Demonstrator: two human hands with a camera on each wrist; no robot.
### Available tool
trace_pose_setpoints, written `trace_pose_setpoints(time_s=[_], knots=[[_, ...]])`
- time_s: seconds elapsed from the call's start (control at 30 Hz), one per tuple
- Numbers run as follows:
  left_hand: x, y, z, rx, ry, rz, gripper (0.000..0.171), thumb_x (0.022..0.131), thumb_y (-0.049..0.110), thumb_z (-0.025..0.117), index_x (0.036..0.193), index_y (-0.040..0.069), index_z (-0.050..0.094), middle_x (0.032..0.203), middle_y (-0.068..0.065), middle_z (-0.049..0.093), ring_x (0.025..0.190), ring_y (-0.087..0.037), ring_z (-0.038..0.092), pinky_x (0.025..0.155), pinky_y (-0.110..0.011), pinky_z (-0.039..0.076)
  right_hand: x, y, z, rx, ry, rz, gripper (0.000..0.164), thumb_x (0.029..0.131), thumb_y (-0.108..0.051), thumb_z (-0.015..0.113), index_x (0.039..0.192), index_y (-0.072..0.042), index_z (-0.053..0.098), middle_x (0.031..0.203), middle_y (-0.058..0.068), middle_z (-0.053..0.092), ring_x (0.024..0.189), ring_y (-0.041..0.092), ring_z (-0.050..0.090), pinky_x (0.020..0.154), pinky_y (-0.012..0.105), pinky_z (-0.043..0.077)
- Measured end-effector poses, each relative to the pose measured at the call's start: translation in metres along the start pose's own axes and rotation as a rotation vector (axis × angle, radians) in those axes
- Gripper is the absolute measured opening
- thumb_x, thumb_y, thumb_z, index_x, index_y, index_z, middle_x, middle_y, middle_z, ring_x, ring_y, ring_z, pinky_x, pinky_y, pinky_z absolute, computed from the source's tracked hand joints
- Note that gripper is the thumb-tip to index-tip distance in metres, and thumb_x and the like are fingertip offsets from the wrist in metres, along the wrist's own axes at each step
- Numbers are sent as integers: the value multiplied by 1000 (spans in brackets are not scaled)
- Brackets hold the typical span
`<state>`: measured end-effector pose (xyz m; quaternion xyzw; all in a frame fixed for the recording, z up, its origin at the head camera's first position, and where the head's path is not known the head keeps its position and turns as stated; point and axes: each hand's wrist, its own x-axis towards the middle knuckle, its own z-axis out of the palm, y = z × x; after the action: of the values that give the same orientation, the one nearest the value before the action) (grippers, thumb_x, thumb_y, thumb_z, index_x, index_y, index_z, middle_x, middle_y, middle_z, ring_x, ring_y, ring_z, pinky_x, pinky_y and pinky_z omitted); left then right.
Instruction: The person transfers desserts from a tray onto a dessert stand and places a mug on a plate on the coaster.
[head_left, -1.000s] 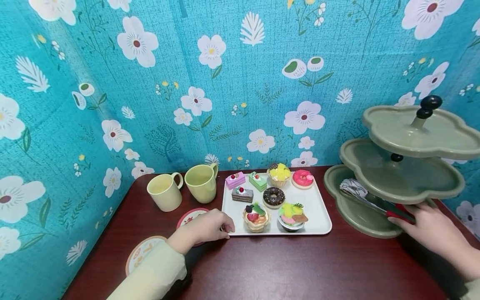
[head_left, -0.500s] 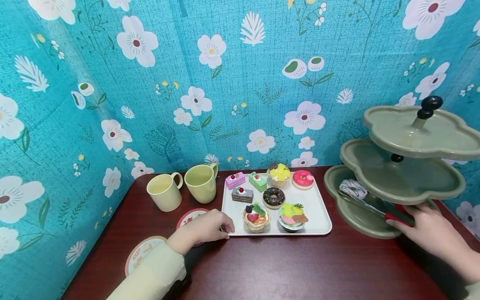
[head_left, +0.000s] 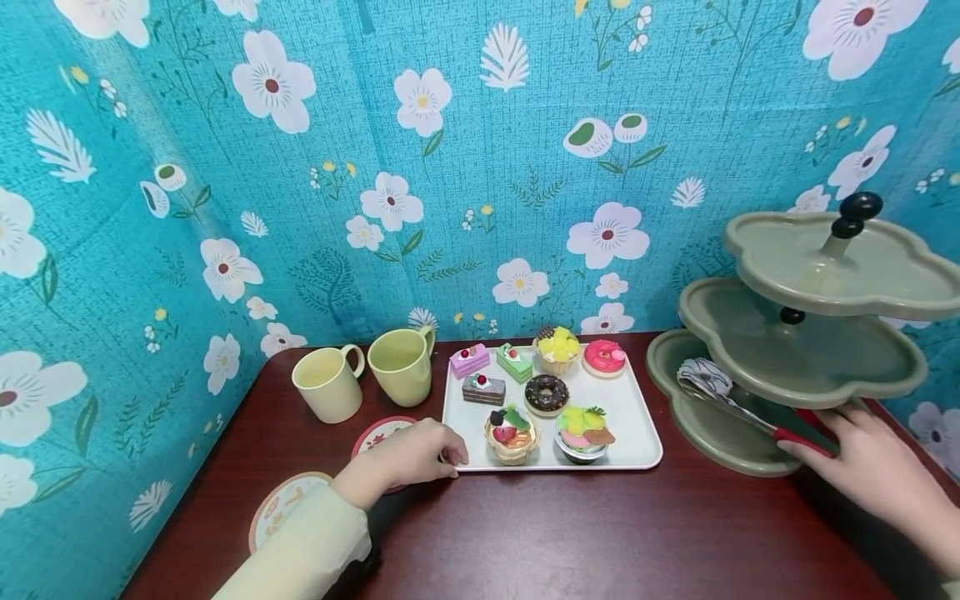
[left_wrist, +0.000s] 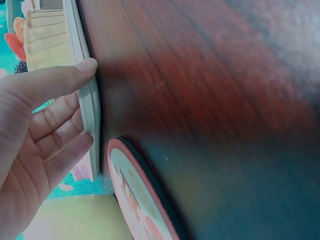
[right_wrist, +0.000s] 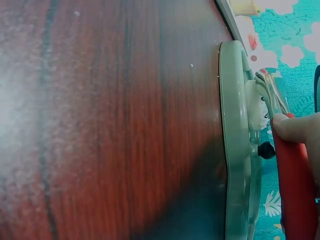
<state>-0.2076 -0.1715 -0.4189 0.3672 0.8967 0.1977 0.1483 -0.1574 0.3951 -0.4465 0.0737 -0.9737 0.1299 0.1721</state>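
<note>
My right hand [head_left: 877,467] holds red-handled tongs [right_wrist: 294,185] beneath the middle tier of a green three-tier cake stand [head_left: 806,354]. Their metal ends reach a white doughnut with dark stripes [head_left: 705,376] on the lowest tier. The middle tier partly hides both the doughnut and the tongs. On the other side, my left hand [head_left: 416,454] pinches the near left corner of a white tray [head_left: 630,433], thumb and fingers at its rim in the left wrist view. The tray bears toy cake slices, fruit tarts, a chocolate doughnut [head_left: 547,395] and a pink doughnut [head_left: 604,357].
Two pale yellow mugs, one [head_left: 327,387] left of the other [head_left: 401,367], stand behind my left hand. A red-rimmed coaster [head_left: 378,433] lies partly under that hand, an orange-rimmed coaster [head_left: 285,504] beside the sleeve. Flowered blue cloth [head_left: 480,208] rises behind the table.
The tongs' ends dipped lower left and came back up at the striped doughnut, which has barely shifted. My left hand has stayed at the tray's corner.
</note>
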Motion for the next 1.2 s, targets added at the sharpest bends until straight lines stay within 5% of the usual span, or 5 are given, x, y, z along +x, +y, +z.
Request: trace_pose_setpoints(time_s=[0.83, 1.03, 1.2], knots=[[1, 1, -1, -3, -5, -9, 12, 87, 3, 79, 94, 12, 76, 79, 11, 64, 74, -6, 57, 72, -23, 51, 3, -31, -8, -39, -79, -14, 75, 83, -47, 83, 127, 11, 62, 118, 33, 54, 105, 47, 50, 80, 69, 44], [1, 1, 0, 9, 2, -1, 12, 87, 3, 79, 94, 12, 76, 78, 12, 63, 74, -6, 57, 72, -23, 51, 11, -39, -7, -18, -100, -43, 72, 84, -48, 82, 128, 7, 63, 89, 15, 62, 76, 28, 56, 61, 49, 48], [1, 0, 1, 17, 7, 1, 12, 87, 2, 79, 94, 12, 76, 78, 12, 63, 74, -6, 57, 72, -23, 51, 15, -48, -4, 1, -119, -65, 69, 87, -48, 79, 131, 3, 61, 66, -2, 48, 61, 17, 48, 54, 37, 38]])
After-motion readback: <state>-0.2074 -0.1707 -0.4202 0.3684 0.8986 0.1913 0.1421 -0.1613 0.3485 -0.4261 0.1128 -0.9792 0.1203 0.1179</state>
